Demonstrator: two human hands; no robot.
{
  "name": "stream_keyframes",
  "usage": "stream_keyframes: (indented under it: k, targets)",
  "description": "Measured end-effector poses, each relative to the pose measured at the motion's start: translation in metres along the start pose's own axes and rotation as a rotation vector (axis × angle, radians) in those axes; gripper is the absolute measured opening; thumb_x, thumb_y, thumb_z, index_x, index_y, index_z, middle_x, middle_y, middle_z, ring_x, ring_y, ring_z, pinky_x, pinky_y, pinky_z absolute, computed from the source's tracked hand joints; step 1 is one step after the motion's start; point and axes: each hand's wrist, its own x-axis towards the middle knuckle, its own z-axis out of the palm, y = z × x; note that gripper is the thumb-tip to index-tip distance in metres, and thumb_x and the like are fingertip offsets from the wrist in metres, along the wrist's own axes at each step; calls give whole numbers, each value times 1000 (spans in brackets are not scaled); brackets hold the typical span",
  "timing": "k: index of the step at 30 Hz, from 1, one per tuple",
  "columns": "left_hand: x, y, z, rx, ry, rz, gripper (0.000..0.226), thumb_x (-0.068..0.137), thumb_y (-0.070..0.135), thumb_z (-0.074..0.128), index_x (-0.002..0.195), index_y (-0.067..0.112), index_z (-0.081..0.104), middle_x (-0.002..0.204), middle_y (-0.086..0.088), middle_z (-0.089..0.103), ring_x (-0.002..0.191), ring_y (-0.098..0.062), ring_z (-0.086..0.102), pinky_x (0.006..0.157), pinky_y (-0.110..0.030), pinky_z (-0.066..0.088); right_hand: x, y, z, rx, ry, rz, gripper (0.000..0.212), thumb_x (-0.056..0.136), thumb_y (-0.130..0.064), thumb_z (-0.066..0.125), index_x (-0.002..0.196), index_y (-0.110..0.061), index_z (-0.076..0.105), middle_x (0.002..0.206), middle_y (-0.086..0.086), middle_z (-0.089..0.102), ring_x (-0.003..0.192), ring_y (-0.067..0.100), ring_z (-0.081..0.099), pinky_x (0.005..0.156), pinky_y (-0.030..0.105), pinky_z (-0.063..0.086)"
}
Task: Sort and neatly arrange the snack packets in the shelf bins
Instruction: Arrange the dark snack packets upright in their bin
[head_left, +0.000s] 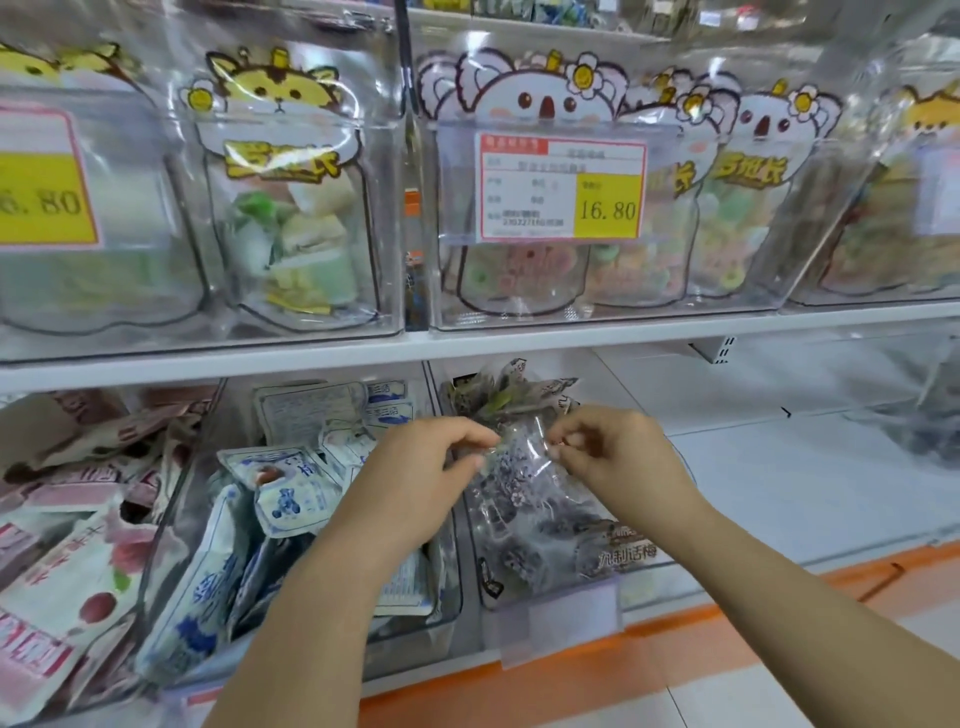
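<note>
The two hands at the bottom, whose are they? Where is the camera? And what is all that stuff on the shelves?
There is no machine here, only a person in a shop. The camera sits on the person's head and looks forward and down, so you see their own arms reaching out. The left hand and the right hand both pinch the top edge of a clear packet with dark snacks inside, down on the lower shelf. Beside it lie blue-and-white packets, and further left pink packets, all in a jumble. Higher up stand koala pouches with coloured ring sweets, and a price tag reads 16.80.
</note>
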Motion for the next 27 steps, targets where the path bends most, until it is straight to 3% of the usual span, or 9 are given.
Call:
stream_keyframes:
  k: [4,7,9,12,14,16,19,23,27]
  targets:
    - [-8,10,8,-30,-98,19,48,86,39,65,131,43,50,136,23,47,123,1,42,98,-16,29,-9,-16,-6,413,69,163,16,82,0,67,78,-16,67,56,-4,63,48,3,59,54,13,49]
    - [-9,11,16,-35,-138,22,77,72,53,72,140,45,35,140,24,39,129,-5,37,109,-30,33,-10,-27,-6,824,92,279,9,83,4,63,89,-2,68,61,1,69,57,10,67,59,19,55]
    - [-9,9,19,-13,-73,54,75,78,50,70,141,47,31,139,23,40,126,-7,40,107,-33,36,-11,-32,-5,1006,71,324,13,84,6,60,93,-2,66,65,4,71,59,11,68,59,17,54]
    - [-9,10,20,-23,66,90,51,94,27,56,139,40,38,123,14,57,90,7,52,78,-9,38,-14,-35,-6,1020,-16,264,20,84,7,59,98,-6,65,75,7,73,66,12,70,67,17,56]
    - [-12,13,18,-94,112,63,41,97,22,50,135,38,46,82,13,60,56,7,48,52,-8,35,-16,-33,-10,968,-72,194,25,82,5,61,102,-10,65,83,6,74,72,13,70,73,19,56]
    - [-15,16,18,-182,113,39,37,97,19,51,129,36,52,67,17,51,49,8,46,47,-9,34,-18,-28,-17,786,-102,113,26,83,3,62,103,-13,65,86,4,75,75,11,70,72,17,54]
    - [-17,18,20,-269,118,26,33,96,18,53,121,40,54,87,27,56,76,21,52,63,-3,42,-20,-20,-22,578,-114,39,35,82,4,64,104,-23,61,84,1,75,76,12,67,74,16,52]
    - [-17,17,20,-407,201,-51,26,96,17,52,114,37,54,87,18,63,65,11,56,63,-6,44,-20,-14,-23,466,-86,6,48,81,4,67,108,-33,53,80,-1,73,66,8,61,64,16,50]
    - [-14,13,13,-543,281,-178,20,96,19,53,108,34,54,101,17,61,81,13,56,64,-4,39,-18,-3,-12,-288,-373,-119,25,78,-19,73,88,-39,62,86,-16,65,73,2,56,70,19,43]
